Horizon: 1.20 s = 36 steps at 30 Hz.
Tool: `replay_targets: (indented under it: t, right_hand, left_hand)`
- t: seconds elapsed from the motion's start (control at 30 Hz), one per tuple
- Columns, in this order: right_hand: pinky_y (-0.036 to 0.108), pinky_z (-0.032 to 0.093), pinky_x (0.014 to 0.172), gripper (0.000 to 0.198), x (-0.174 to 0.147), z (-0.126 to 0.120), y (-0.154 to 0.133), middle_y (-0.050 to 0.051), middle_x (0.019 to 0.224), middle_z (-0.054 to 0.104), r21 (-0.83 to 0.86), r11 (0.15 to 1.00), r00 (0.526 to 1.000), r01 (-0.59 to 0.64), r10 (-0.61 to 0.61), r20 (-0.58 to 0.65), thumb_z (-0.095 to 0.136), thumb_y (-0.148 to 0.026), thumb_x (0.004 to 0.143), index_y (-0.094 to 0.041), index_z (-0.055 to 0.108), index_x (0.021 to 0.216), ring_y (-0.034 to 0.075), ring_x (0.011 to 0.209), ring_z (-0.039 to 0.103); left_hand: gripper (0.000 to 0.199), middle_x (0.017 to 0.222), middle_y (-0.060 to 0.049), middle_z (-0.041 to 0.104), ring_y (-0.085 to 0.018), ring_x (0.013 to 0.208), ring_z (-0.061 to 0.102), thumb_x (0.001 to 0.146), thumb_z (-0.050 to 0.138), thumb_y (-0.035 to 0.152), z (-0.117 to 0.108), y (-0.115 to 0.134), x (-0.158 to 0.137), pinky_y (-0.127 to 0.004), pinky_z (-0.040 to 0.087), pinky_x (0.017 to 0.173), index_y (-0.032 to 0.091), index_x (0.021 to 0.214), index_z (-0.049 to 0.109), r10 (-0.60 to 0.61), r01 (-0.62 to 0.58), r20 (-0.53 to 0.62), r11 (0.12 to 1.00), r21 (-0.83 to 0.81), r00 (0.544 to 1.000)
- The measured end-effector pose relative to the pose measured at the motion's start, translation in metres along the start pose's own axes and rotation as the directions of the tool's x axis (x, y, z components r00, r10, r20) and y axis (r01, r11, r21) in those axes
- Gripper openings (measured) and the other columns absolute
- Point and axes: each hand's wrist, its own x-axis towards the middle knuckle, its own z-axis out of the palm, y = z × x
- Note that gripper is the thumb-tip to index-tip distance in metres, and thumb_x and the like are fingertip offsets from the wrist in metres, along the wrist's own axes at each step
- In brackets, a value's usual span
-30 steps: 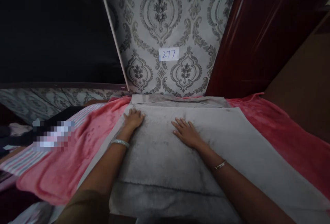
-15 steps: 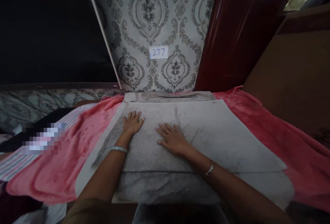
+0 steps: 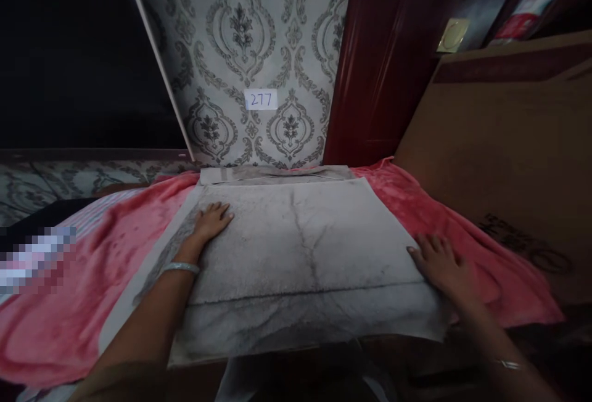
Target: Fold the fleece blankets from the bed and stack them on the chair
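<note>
A grey plush cloth (image 3: 259, 248) lies folded and mostly flat, with a darker crease running down its middle. My left hand (image 3: 211, 222) rests on its left part, fingers spread and palm down. At the cloth's right edge is my right hand (image 3: 444, 266), its fingers apart, slightly blurred and holding nothing. Beneath the cloth spreads a pink blanket (image 3: 161, 235), which shows on both sides. A lower layer of the grey cloth sticks out along the front.
A cardboard box (image 3: 504, 155) stands at the right, with a bottle (image 3: 527, 16) behind it. At the back is a patterned wall with a paper label (image 3: 261, 99) reading 277. A large dark screen (image 3: 83, 57) fills the upper left.
My right hand has moved from the middle of the grey cloth out to its right edge. My left hand stays on the left part. The view has turned to the right.
</note>
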Motion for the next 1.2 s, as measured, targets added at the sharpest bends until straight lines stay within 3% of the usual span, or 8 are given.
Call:
replay_targets:
  t: [0.1, 0.27, 0.4, 0.5, 0.63, 0.77, 1.0, 1.2]
  right_hand:
    - [0.064, 0.03, 0.112, 0.067, -0.011, -0.007, -0.037, 0.016, 0.16, 0.03, 0.041, 0.987, 0.969, 0.154, -0.143, -0.199, 0.018, -0.048, 0.099, -0.014, 0.039, 0.153, 0.034, 0.15, 0.019]
    - [0.059, 0.032, 0.113, 0.062, -0.03, 0.009, -0.104, 0.008, 0.159, 0.035, 0.093, 0.836, 0.832, 0.541, -0.516, -0.201, 0.019, -0.046, 0.099, -0.024, 0.045, 0.151, 0.03, 0.149, 0.025]
    - [0.062, 0.034, 0.11, 0.064, -0.036, 0.04, -0.117, 0.008, 0.156, 0.04, 0.123, 0.769, 0.772, 0.627, -0.594, -0.225, 0.018, -0.052, 0.098, -0.025, 0.05, 0.147, 0.033, 0.145, 0.033]
    - [0.062, 0.037, 0.107, 0.069, -0.032, 0.055, -0.111, 0.009, 0.156, 0.041, 0.119, 0.747, 0.745, 0.654, -0.611, -0.268, 0.016, -0.055, 0.097, -0.022, 0.053, 0.145, 0.034, 0.144, 0.035]
    - [0.062, 0.038, 0.107, 0.07, -0.029, 0.06, -0.107, 0.008, 0.156, 0.041, 0.105, 0.741, 0.734, 0.663, -0.616, -0.286, 0.016, -0.056, 0.097, -0.022, 0.052, 0.146, 0.033, 0.144, 0.035]
    - [0.062, 0.038, 0.107, 0.071, -0.028, 0.063, -0.106, 0.006, 0.155, 0.042, 0.115, 0.748, 0.744, 0.654, -0.608, -0.277, 0.017, -0.058, 0.095, -0.024, 0.051, 0.147, 0.032, 0.144, 0.036]
    - [0.063, 0.039, 0.107, 0.068, -0.026, 0.069, -0.106, 0.006, 0.153, 0.044, 0.14, 0.738, 0.733, 0.66, -0.593, -0.332, 0.02, -0.06, 0.094, -0.027, 0.053, 0.144, 0.033, 0.142, 0.039]
    - [0.067, 0.035, 0.109, 0.066, -0.022, 0.074, -0.109, 0.006, 0.151, 0.047, 0.288, 0.713, 0.766, 0.639, -0.55, -0.333, 0.028, -0.064, 0.091, -0.031, 0.058, 0.14, 0.036, 0.141, 0.04]
  left_hand:
    - [0.058, 0.16, -0.009, 0.038, -0.029, 0.15, 0.029, 0.098, 0.034, 0.046, -0.003, -0.007, -0.031, -0.051, 0.026, 0.119, 0.025, 0.152, 0.043, 0.043, -0.043, 0.064, 0.999, -0.006, 0.997]
    - [0.058, 0.162, -0.007, 0.035, -0.025, 0.15, 0.029, 0.099, 0.037, 0.047, 0.019, -0.042, -0.128, -0.049, 0.021, 0.122, 0.025, 0.152, 0.041, 0.204, -0.208, -0.068, 0.976, -0.062, 0.977]
    - [0.052, 0.154, -0.011, 0.047, -0.029, 0.143, 0.041, 0.098, 0.037, 0.044, 0.043, -0.078, -0.195, -0.055, 0.033, 0.116, 0.022, 0.141, 0.056, 0.026, -0.061, -0.312, 0.993, -0.102, 0.95]
    - [0.05, 0.134, -0.016, 0.064, -0.03, 0.125, 0.059, 0.094, 0.043, 0.046, 0.051, -0.095, -0.22, -0.049, 0.045, 0.107, 0.017, 0.126, 0.067, -0.151, 0.057, -0.46, 0.976, -0.212, 0.875]
    - [0.051, 0.102, -0.013, 0.075, -0.03, 0.098, 0.069, 0.085, 0.048, 0.05, 0.042, -0.096, -0.224, -0.044, 0.053, 0.09, 0.015, 0.116, 0.07, -0.383, 0.183, -0.49, 0.895, -0.406, 0.783]
    - [0.06, 0.08, -0.007, 0.072, -0.024, 0.07, 0.067, 0.079, 0.05, 0.053, 0.024, -0.091, -0.217, -0.035, 0.053, 0.068, 0.012, 0.12, 0.066, -0.541, 0.308, -0.298, 0.762, -0.569, 0.787]
    - [0.036, 0.061, -0.004, 0.063, -0.024, 0.066, 0.062, 0.068, 0.059, 0.057, 0.009, -0.097, -0.197, -0.031, 0.04, 0.058, 0.021, 0.065, 0.06, -0.541, 0.422, -0.093, 0.741, -0.523, 0.836]
    - [0.042, 0.051, 0.001, 0.051, -0.017, 0.054, 0.049, 0.065, 0.059, 0.064, -0.002, -0.09, -0.19, -0.027, 0.032, 0.053, 0.022, 0.059, 0.055, -0.563, 0.297, -0.171, 0.641, -0.707, 0.808]
